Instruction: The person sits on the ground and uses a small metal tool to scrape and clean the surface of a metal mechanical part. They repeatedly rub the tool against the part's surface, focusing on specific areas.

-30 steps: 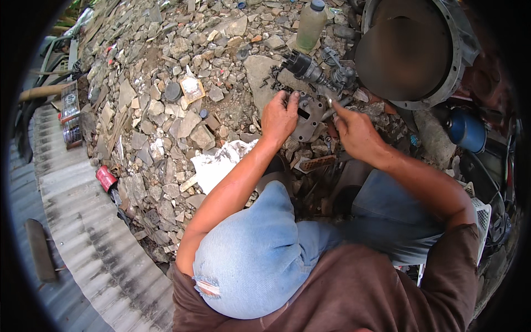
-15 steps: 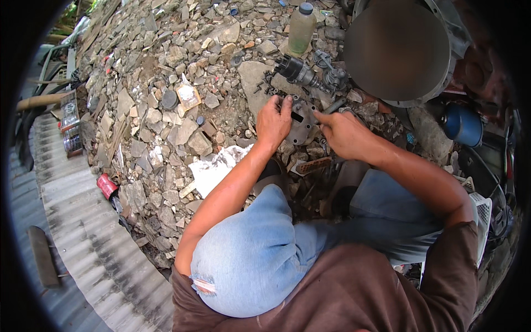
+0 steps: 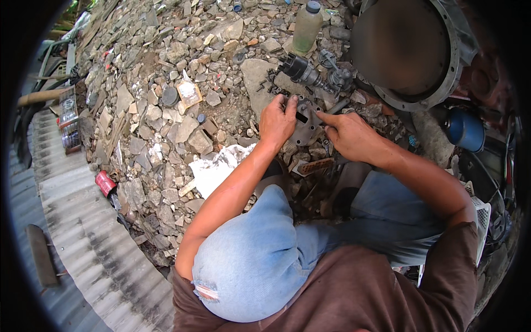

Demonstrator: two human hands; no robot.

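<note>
My left hand (image 3: 276, 122) grips the left side of a grey metal flanged plate (image 3: 304, 133), which has bolt holes and a dark rectangular slot. My right hand (image 3: 351, 135) has its index finger stretched to the plate's right edge and the other fingers curled; what they hold, if anything, is hidden. A short grey tube (image 3: 338, 106) lies just beyond that hand. Above the plate, a black-and-silver cylindrical part (image 3: 298, 71) and a cast metal assembly (image 3: 337, 74) lie beside small black pieces (image 3: 268, 80) on a flat stone (image 3: 254, 72).
Broken rubble (image 3: 144, 110) surrounds the work, with a white cloth (image 3: 213, 169) at lower left and a bottle of greenish liquid (image 3: 306, 33) above. At right are a large round housing (image 3: 451, 63) and a blue cylinder (image 3: 462, 130). Corrugated sheets (image 3: 94, 232) run along the left.
A second ago my right hand pinched a silvery piece near the plate's upper right; it has since moved a little lower, index finger at the plate's edge. My left hand stays on the plate.
</note>
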